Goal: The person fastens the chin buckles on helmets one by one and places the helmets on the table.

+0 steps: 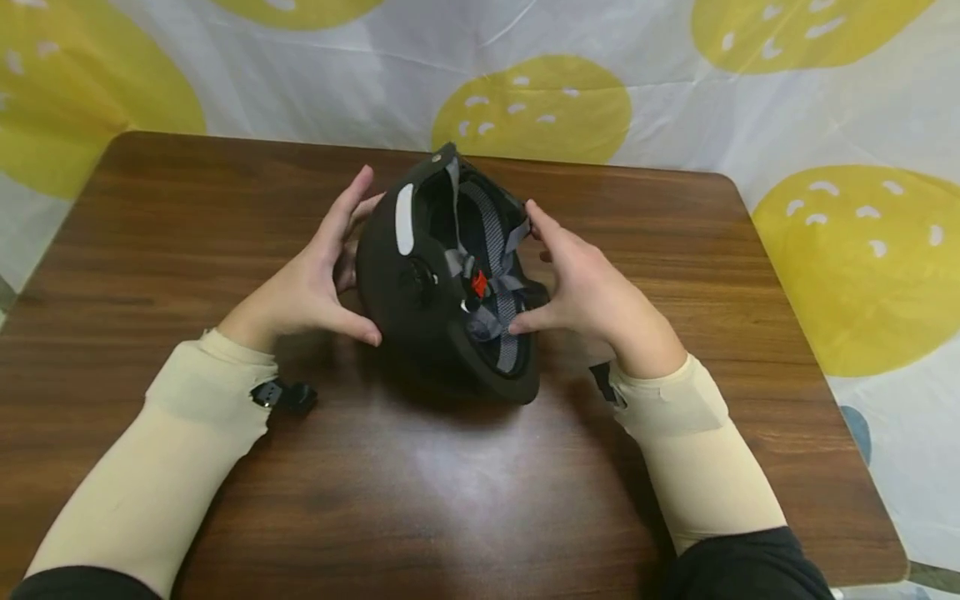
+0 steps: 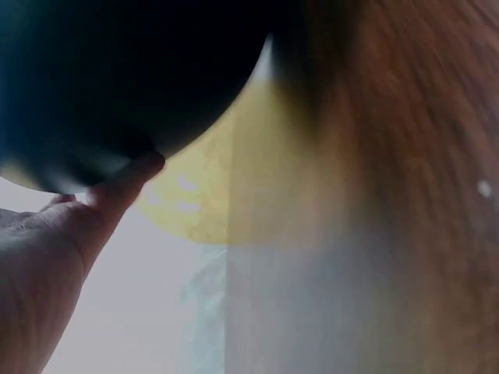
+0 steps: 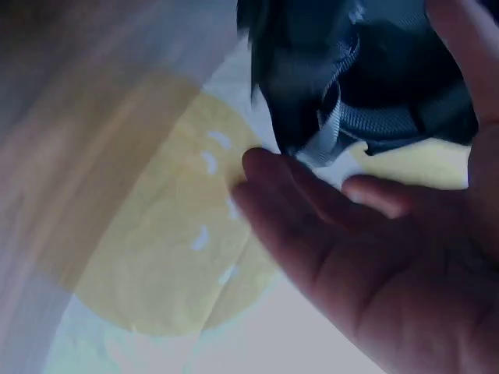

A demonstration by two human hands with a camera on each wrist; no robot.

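Head view: two hands hold a black helmet tipped on its side on a wooden table.

Left hand cups the helmet's outer shell, thumb pressed on the near side and fingers spread along the far side. Right hand grips the open rim, its thumb hooked on the grey straps by the red buckle. The helmet rests at the middle of the table, its hollow facing right. Behind hangs a white cloth with yellow spots.
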